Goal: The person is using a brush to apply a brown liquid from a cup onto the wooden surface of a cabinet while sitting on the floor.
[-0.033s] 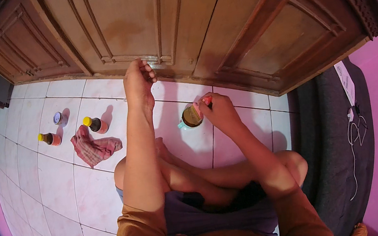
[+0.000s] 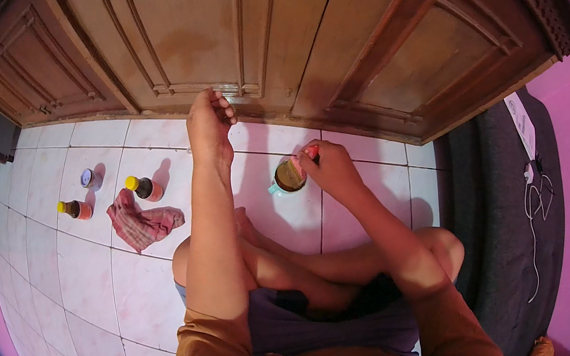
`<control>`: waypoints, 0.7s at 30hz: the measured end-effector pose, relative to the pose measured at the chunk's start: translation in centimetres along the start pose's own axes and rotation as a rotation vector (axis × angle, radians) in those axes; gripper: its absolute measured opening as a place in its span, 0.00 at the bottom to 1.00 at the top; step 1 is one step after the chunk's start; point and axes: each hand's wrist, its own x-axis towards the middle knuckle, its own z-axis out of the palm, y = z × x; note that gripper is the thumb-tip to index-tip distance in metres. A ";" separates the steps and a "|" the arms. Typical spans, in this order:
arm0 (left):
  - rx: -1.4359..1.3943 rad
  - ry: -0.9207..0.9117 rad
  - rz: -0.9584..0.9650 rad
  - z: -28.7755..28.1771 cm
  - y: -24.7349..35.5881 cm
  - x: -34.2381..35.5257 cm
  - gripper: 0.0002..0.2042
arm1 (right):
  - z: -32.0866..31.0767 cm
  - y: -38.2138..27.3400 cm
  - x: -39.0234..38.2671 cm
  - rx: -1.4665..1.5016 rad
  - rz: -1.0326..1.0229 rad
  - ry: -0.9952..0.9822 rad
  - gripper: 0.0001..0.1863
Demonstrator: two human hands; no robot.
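Note:
My right hand (image 2: 330, 166) grips the red handle of a paintbrush (image 2: 290, 173). The brush's wide end is down at a pale blue cup (image 2: 273, 189) of dark brown liquid, which stands on the floor in front of my crossed legs. Raised by the lower part of the wooden cabinet door (image 2: 203, 45), my left hand (image 2: 209, 119) has its fingers curled in, and nothing shows in them. Left of that arm lies a crumpled red checked cloth (image 2: 143, 222). Near it stand two dark bottles with yellow caps, one close to the cloth (image 2: 148, 189) and one farther left (image 2: 77, 210).
A small round container (image 2: 88, 179) stands behind the bottles on the white tiled floor (image 2: 89, 276). The cabinet spans the far side. At right, a dark grey cushion or mattress (image 2: 499, 222) holds a white cable (image 2: 534, 239) and a white paper-like strip (image 2: 521, 122).

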 end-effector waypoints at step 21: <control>-0.012 -0.016 0.009 -0.4 0.0 0.2 0.09 | -1.9 3.3 -1.3 0.294 0.190 0.122 0.11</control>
